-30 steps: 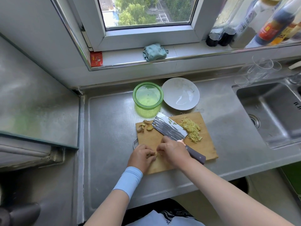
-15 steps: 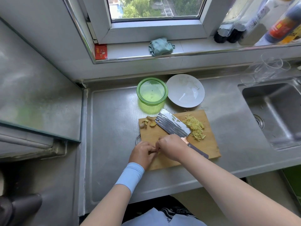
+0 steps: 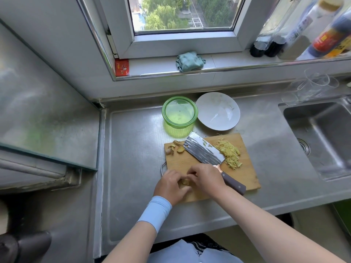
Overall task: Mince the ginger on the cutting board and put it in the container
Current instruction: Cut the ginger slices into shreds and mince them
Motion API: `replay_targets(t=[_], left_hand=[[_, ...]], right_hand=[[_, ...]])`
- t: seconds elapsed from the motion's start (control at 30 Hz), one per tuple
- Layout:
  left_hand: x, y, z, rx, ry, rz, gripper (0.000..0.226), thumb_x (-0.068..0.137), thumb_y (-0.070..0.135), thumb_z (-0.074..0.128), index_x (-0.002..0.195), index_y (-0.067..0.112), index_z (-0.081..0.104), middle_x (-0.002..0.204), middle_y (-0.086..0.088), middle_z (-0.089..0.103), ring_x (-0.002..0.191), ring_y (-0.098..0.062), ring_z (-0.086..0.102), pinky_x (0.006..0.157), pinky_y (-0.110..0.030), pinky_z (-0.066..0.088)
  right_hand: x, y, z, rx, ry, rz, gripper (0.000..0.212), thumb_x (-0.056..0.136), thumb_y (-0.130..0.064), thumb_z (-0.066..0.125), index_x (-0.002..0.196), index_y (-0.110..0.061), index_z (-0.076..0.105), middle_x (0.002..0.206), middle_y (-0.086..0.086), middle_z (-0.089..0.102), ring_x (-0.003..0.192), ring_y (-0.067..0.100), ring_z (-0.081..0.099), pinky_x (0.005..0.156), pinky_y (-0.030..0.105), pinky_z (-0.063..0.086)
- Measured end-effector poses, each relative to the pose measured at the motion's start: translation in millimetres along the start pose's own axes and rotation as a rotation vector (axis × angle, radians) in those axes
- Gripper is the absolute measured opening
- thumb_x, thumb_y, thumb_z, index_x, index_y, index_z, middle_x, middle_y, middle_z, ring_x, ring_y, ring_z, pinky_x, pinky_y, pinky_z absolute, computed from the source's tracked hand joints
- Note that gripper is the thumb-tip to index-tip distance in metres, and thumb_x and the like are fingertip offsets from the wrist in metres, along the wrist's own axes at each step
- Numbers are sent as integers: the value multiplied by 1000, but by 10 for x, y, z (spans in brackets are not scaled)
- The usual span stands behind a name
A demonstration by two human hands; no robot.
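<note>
hands barely shifted: my left hand (image 3: pixel 170 186) and right hand (image 3: pixel 206 180) curl round a small yellow ginger piece (image 3: pixel 185 182), mostly hidden, near-left on the wooden cutting board (image 3: pixel 247 173); shredded ginger (image 3: pixel 229 152) lies far right.

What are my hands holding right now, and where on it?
A small ginger piece, pinched between the fingertips of the left hand and right hand. The cleaver lies ungripped on the cutting board.
</note>
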State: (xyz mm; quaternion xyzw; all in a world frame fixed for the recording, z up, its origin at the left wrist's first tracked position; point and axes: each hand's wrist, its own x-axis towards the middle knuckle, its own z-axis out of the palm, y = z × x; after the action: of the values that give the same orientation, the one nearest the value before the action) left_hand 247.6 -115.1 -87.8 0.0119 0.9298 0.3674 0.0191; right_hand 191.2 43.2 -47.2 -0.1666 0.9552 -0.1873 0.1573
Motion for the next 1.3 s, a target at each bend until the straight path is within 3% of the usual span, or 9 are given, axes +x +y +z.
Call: replay_targets(t=[0.13, 0.2, 0.3, 0.47, 0.6, 0.77, 1.0, 1.07, 1.3], left_hand=[[9, -4, 44, 28, 4, -3, 23, 66, 28, 85, 83, 21, 71, 84, 7, 64, 84, -13, 52, 73, -26, 51], [3, -10, 58, 38, 9, 30, 27, 64, 27, 87, 87, 25, 74, 90, 9, 66, 87, -13, 56, 70, -23, 51], [13, -37, 72, 9, 17, 71, 18, 65, 23, 88, 78, 27, 75, 88, 14, 67, 82, -12, 57, 65, -23, 53], [15, -95, 91, -30, 38, 146, 8, 71, 20, 83, 76, 21, 77, 88, 11, 69, 81, -10, 57, 73, -19, 49], [32, -92, 107, -22, 38, 213, 8, 73, 11, 80, 76, 18, 78, 85, 7, 68, 78, -11, 57, 71, -19, 49], [95, 58, 220, -39, 43, 166, 8, 70, 10, 80, 73, 17, 78, 81, 5, 69, 78, -9, 57, 73, -8, 40], [231, 173, 284, -30, -4, 139, 11, 67, 8, 86, 72, 15, 78, 78, 5, 71, 75, -16, 62, 73, -13, 45], [236, 159, 275, -23, 0, 140, 13, 66, 7, 86, 73, 15, 78, 78, 4, 71, 75, -16, 62, 73, -19, 47], [219, 170, 293, -25, 12, 142, 13, 66, 7, 86, 73, 15, 78, 77, 5, 71, 75, -17, 62, 73, -13, 42]], right_hand=[[-63, 143, -77, 128, 59, 69, 20, 99, -24, 56, 112, -22, 72, 110, -4, 69, 102, 19, 64, 84, 33, 50], [-134, 172, -85, 49, -35, 32, 25, 98, -25, 56, 119, -24, 69, 116, -4, 64, 104, 21, 63, 82, 34, 50], [-189, 135, -46, -37, -172, -7, 29, 94, -30, 60, 122, -27, 66, 118, -1, 56, 102, 24, 61, 81, 33, 49], [-119, 130, -11, 37, -138, 56, 18, 86, -21, 70, 104, -22, 73, 107, 0, 58, 98, 24, 62, 83, 33, 49], [-58, 120, -45, 45, -202, 75, 12, 83, -19, 71, 94, -22, 68, 103, -1, 58, 95, 23, 60, 81, 33, 50], [-115, 235, -123, 148, -121, 180, 13, 82, -20, 72, 95, -22, 74, 96, -3, 72, 90, 14, 63, 74, 19, 43], [-64, 325, -236, 228, -135, 213, 17, 77, -24, 81, 93, -22, 78, 93, -5, 74, 82, 7, 59, 60, 9, 35], [-25, 310, -234, 229, -156, 199, 17, 78, -25, 82, 93, -21, 78, 94, -4, 75, 83, 8, 60, 59, 10, 35], [5, 326, -187, 269, -160, 203, 18, 80, -23, 81, 98, -19, 80, 98, -2, 76, 85, 6, 60, 67, 14, 39]])
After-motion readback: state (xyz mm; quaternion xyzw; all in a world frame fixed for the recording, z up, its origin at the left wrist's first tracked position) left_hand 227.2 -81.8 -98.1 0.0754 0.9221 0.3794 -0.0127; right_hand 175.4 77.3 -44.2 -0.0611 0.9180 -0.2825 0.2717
